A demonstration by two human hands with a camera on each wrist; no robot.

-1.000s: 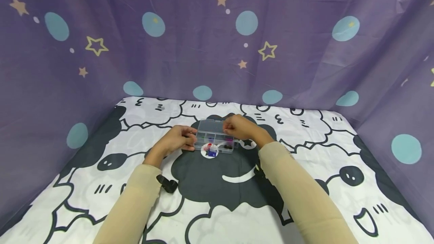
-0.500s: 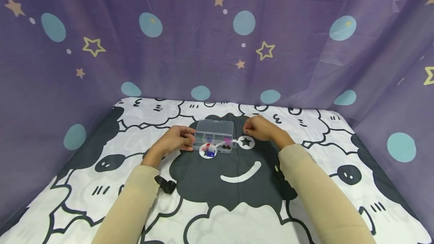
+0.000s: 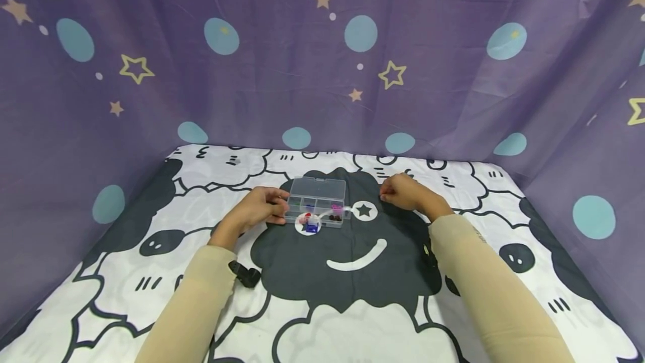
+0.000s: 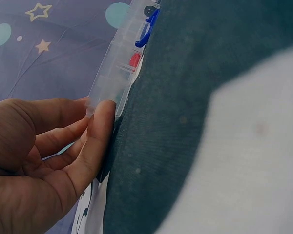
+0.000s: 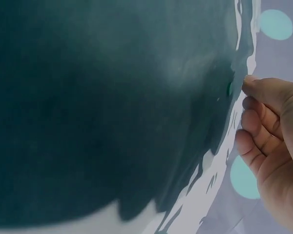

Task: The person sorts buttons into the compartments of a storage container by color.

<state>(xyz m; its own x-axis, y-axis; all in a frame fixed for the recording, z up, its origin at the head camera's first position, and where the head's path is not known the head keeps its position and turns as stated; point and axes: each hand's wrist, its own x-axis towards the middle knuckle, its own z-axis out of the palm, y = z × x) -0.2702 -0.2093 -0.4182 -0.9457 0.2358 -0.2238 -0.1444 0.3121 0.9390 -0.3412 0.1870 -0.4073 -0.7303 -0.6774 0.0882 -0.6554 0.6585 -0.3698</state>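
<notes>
My left hand [image 3: 257,210] rests on the sheep-print cloth [image 3: 353,296] with thumb and fingers pinching the left end of the clear compartment box [image 3: 316,201], which sits open on the dark sheep's face in the middle of the table, its lid tipped back toward the purple curtain [image 3: 322,55] and small red, blue and pink pieces [image 3: 308,222] showing in its near compartments. My right hand [image 3: 403,192] is off to the right of the box, well apart from it, low over the cloth with fingers curled, thumb against fingertip; whether anything is pinched there I cannot tell
</notes>
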